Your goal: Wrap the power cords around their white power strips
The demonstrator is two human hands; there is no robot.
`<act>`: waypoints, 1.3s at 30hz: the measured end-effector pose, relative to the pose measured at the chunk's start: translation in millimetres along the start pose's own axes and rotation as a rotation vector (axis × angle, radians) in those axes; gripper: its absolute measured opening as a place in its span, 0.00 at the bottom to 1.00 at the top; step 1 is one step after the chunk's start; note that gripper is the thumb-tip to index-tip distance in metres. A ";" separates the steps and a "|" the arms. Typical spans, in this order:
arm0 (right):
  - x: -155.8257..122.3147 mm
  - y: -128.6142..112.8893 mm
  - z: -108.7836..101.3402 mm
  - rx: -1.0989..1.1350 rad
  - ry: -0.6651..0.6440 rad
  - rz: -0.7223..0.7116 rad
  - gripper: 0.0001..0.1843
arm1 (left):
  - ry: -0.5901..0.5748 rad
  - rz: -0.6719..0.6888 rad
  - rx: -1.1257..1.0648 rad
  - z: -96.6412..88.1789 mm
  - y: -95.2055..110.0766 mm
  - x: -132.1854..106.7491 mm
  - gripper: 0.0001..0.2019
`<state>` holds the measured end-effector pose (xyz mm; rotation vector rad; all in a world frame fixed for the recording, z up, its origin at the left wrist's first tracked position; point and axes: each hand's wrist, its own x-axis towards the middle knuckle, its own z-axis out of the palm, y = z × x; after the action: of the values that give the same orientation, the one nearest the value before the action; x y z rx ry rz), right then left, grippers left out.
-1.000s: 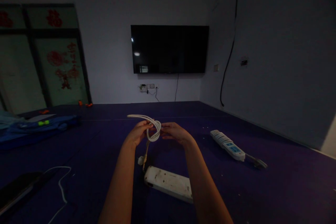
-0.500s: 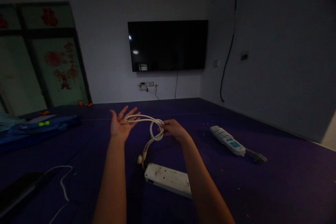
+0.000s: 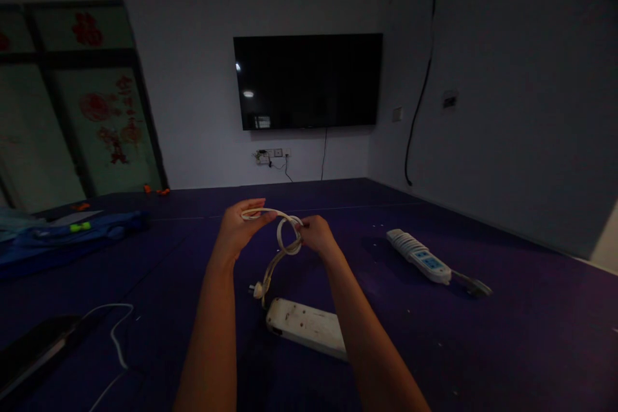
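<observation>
A looped white power cord (image 3: pixel 290 248) hangs between my two hands, with a coil near its middle. My left hand (image 3: pixel 241 226) is closed round the left end of the loop, thumb along the cord. At the coil's right side, my right hand (image 3: pixel 315 232) pinches the cord. Below the coil the strands run down to a plug (image 3: pixel 259 290), its prongs pointing left. A dirty white power strip (image 3: pixel 306 327) lies under my hands, its right end hidden behind my right forearm.
Another power strip (image 3: pixel 427 264), wrapped in its own cord, lies to the right on the purple surface (image 3: pixel 483 347). At left are a dark device (image 3: pixel 33 347) with a thin white cable (image 3: pixel 118 341) and blue cloth (image 3: pixel 111 228). A television (image 3: pixel 309 82) hangs on the far wall.
My left hand has gone from spread fingers to closed round the cord loop, moving slightly right. My right hand keeps its pinch at the coil.
</observation>
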<state>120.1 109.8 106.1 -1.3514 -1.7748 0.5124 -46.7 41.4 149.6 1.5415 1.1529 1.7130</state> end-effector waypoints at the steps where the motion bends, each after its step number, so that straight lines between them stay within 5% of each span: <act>1: -1.0 -1.8 0.0 -0.025 0.014 -0.006 0.11 | 0.040 0.030 0.039 3.2 0.9 0.0 0.21; 11: -9.2 -13.3 3.3 -0.238 0.154 -0.018 0.12 | 0.068 0.245 0.363 21.5 7.0 -5.9 0.10; 20: -12.2 -18.8 6.3 -0.129 0.204 -0.009 0.13 | 0.105 0.289 0.311 30.5 21.5 -14.0 0.21; 28: -10.6 -18.1 10.3 -0.026 0.199 -0.002 0.10 | -0.028 0.212 0.620 23.3 17.1 -11.2 0.09; 39: -11.3 -26.4 14.4 0.073 0.178 -0.125 0.11 | -0.130 0.277 0.952 39.1 -4.0 -3.0 0.09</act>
<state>93.9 92.7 113.0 -1.1893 -1.6663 0.3728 -8.7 49.7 143.6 2.4050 1.8977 1.2065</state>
